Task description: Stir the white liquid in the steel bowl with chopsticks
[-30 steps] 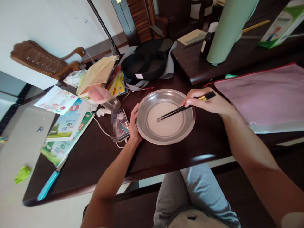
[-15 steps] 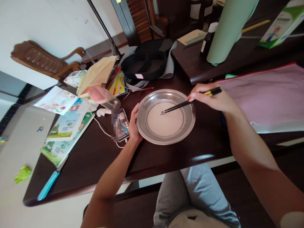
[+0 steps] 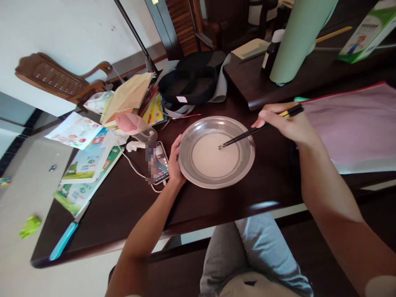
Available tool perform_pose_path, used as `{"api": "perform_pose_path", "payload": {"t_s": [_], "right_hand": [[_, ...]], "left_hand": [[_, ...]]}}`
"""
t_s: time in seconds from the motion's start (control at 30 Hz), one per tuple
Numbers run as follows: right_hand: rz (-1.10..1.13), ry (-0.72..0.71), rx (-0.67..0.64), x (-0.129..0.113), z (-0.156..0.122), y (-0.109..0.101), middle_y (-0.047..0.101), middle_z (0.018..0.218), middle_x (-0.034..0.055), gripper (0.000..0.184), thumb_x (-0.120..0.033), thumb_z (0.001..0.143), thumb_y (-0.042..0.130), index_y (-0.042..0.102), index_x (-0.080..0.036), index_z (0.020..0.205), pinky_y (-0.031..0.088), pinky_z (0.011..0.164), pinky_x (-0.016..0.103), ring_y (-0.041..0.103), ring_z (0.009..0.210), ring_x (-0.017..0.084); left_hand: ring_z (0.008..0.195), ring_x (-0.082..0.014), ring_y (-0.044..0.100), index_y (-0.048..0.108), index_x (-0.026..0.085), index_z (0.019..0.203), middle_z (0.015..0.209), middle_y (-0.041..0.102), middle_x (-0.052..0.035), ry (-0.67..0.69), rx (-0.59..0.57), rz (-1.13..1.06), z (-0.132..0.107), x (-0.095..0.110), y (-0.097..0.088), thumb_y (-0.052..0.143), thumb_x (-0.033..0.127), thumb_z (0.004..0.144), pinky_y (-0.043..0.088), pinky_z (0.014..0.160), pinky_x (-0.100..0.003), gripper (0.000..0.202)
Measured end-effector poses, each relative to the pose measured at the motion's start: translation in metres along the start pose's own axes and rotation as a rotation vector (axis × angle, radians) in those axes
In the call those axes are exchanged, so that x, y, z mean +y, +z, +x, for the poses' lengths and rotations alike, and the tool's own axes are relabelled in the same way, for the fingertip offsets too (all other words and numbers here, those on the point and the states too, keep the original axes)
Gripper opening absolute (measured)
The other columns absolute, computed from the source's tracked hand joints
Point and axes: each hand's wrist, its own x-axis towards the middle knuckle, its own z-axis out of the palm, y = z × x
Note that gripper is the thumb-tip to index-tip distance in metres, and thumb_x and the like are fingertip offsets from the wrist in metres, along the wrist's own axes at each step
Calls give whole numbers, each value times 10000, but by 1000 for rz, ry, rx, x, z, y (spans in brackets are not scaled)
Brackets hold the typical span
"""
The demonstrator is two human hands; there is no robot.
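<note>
A round metal dish (image 3: 244,163) with a pale white liquid in it sits on the dark wooden table (image 3: 123,202). My left hand (image 3: 174,161) rests against the dish's left rim, its fingers curled on the edge. My right hand (image 3: 286,121) is closed on a pair of black chopsticks (image 3: 244,135) at the dish's right side. The chopstick tips reach over the liquid near the dish's middle. A phone (image 3: 159,163) lies just left of my left hand.
Books and papers (image 3: 89,163) crowd the table's left part, with a blue-handled knife (image 3: 63,241) near the front left edge. A black bag (image 3: 192,80) lies behind the dish. To the right lie a pink zip pouch (image 3: 355,123) and a green cylinder (image 3: 293,41).
My right hand has drawn back to the right and slightly up, pulling the chopstick tips from the dish's left-centre toward its right. My left hand has stayed on the rim.
</note>
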Motion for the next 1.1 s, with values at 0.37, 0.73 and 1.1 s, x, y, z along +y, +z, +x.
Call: {"api": "perform_pose_path", "payload": {"t_s": [0.37, 0.73, 1.1], "right_hand": [[-4, -12, -100, -1, 1, 11, 830, 808, 17, 384, -654, 891, 825, 820, -315, 712, 591, 792, 382, 763, 812, 240], [53, 22, -213, -6, -2, 14, 822, 798, 29, 390, -636, 878, 829, 811, -288, 702, 556, 763, 358, 750, 811, 233], [88, 40, -231, -6, -3, 6, 815, 778, 64, 439, -613, 919, 815, 805, -246, 678, 539, 797, 362, 755, 805, 234]], "left_hand": [[1560, -334, 556, 755, 395, 1371, 1622, 660, 8, -32, -17, -17, 0, -1, -2, 688, 477, 968, 404, 1339, -537, 417], [1599, -310, 513, 776, 411, 1321, 1669, 611, 33, -3, -3, 2, 0, -5, -1, 678, 481, 973, 370, 1367, -514, 368], [1602, -323, 509, 748, 412, 1392, 1682, 603, 25, 40, -44, 42, 1, -7, -5, 659, 517, 1001, 391, 1349, -525, 414]]}}
